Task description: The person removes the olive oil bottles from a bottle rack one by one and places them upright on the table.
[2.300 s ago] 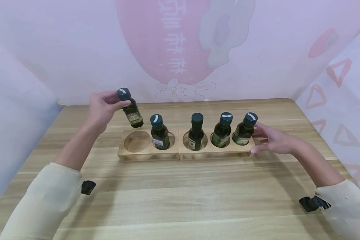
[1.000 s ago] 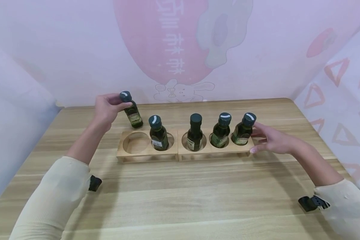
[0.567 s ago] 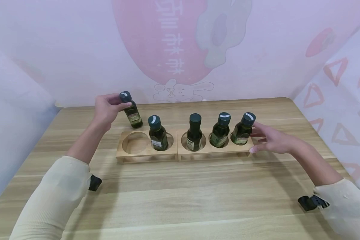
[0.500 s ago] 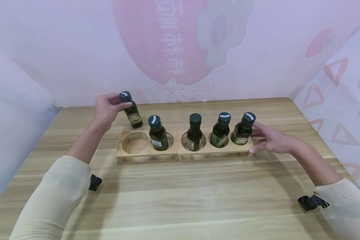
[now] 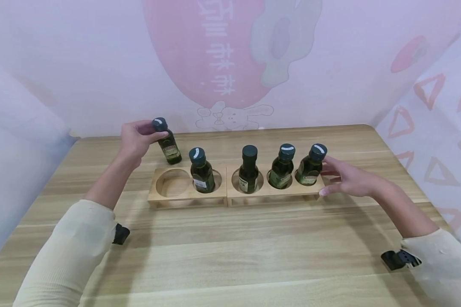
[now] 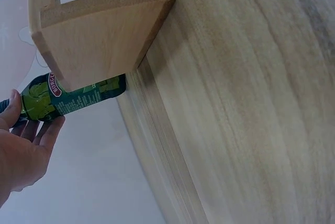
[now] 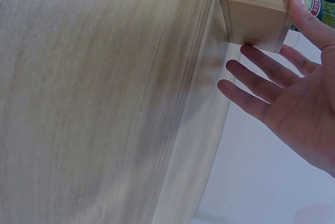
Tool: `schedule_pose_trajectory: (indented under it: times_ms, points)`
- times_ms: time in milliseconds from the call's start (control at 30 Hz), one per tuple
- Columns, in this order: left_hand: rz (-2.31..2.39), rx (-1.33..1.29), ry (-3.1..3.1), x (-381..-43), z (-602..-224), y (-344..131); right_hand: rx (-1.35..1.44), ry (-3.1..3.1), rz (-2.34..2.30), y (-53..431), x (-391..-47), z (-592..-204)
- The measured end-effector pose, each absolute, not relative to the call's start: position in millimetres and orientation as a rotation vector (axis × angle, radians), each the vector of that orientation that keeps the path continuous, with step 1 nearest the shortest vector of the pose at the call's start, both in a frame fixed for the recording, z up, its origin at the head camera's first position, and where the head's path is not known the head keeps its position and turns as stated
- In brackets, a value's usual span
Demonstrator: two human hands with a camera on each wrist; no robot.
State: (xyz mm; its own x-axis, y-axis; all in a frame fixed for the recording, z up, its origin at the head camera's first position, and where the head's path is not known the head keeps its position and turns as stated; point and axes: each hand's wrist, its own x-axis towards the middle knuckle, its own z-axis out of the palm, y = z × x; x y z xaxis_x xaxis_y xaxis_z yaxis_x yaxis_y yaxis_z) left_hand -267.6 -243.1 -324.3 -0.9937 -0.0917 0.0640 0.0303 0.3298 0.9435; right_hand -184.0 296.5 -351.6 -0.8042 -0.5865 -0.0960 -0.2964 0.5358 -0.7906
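Observation:
My left hand (image 5: 135,141) grips a dark green glass bottle (image 5: 170,147) by its neck, thumb in front. The bottle leans slightly behind the left end of a wooden rack (image 5: 188,197); whether its base touches the table I cannot tell. In the left wrist view, the rack's end (image 6: 102,38) partly covers the bottle (image 6: 78,98). The rack's leftmost round hole (image 5: 173,183) holds nothing. At the right end, my right hand (image 5: 349,177) has its fingers spread, and in the right wrist view the thumb (image 7: 309,17) rests at the rack's top corner.
More dark green bottles stand in the rack's other holes: one with a white sticker (image 5: 202,172), a slimmer one (image 5: 249,170), and two labelled ones, a middle one (image 5: 281,168) and an end one (image 5: 310,168). A printed cloth (image 5: 100,64) hangs behind the wooden table (image 5: 230,251).
Since the oldest frame, my left hand and its bottle have shifted slightly right and down. Over the last half second they barely move. My right hand stays at the rack's end.

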Motion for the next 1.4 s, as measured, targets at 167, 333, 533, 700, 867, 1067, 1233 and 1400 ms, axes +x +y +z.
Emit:
schedule_pose_trajectory:
  times_ms: [167, 333, 533, 700, 867, 1067, 1233, 1400]
  points:
    - [-1.785, 0.042, -2.459, -266.5, -323.9, -244.4, -0.745, 2.439, -1.149, 296.7, -184.6, -352.8]
    - [-1.746, 0.019, -2.492, -264.3, -323.1, -245.7, -0.728, 2.422, -1.156, 294.8, -183.9, -350.7]
    - [-1.677, -0.019, -2.545, -262.5, -323.7, -248.7, -0.715, 2.422, -1.145, 293.8, -183.0, -349.3]
    - [-1.68, -0.06, -2.574, -256.5, -321.4, -252.2, -0.725, 2.424, -1.142, 293.6, -182.9, -349.6]
    - [-1.692, -0.067, -2.635, -248.3, -317.0, -257.8, -0.714, 2.414, -1.15, 293.3, -183.5, -349.8]
    - [-1.712, 0.008, -2.661, -236.6, -313.1, -262.1, -0.709, 2.401, -1.162, 293.4, -185.1, -350.9]
    - [-1.685, 0.085, -2.572, -224.2, -310.3, -263.0, -0.703, 2.385, -1.181, 294.6, -185.2, -352.2]
    - [-1.63, 0.072, -2.516, -213.3, -306.3, -263.1, -0.693, 2.377, -1.192, 295.3, -183.9, -351.5]
